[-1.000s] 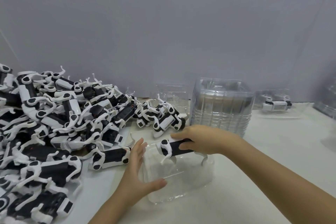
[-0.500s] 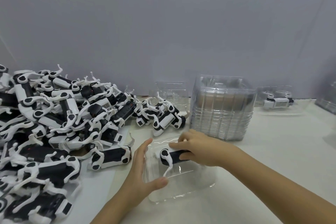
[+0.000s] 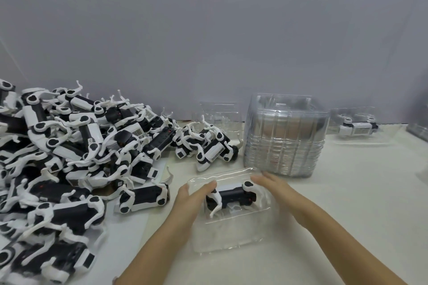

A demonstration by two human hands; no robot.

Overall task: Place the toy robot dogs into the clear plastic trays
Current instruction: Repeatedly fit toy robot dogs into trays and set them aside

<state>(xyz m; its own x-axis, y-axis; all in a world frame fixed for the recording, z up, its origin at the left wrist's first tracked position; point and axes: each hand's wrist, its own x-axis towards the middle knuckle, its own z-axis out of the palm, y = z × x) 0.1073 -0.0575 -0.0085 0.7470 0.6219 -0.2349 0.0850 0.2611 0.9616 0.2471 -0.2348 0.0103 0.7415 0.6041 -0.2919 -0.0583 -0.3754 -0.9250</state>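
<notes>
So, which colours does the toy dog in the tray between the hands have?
The toy dog has a black body and white legs; head view.

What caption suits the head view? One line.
Left hand and right hand rest on a clear tray holding one toy robot dog, beside heaped loose dogs and stacked trays.

Soft, even light; glare on the tray stack [image 3: 286, 136]; edges bowed.

Looking like a packing workstation: identical toy robot dogs [image 3: 76, 157] heaping on a white bench [image 3: 347, 192], clear trays [image 3: 284, 136] standing stacked, plain grey partition [image 3: 208, 41] backing it.
</notes>
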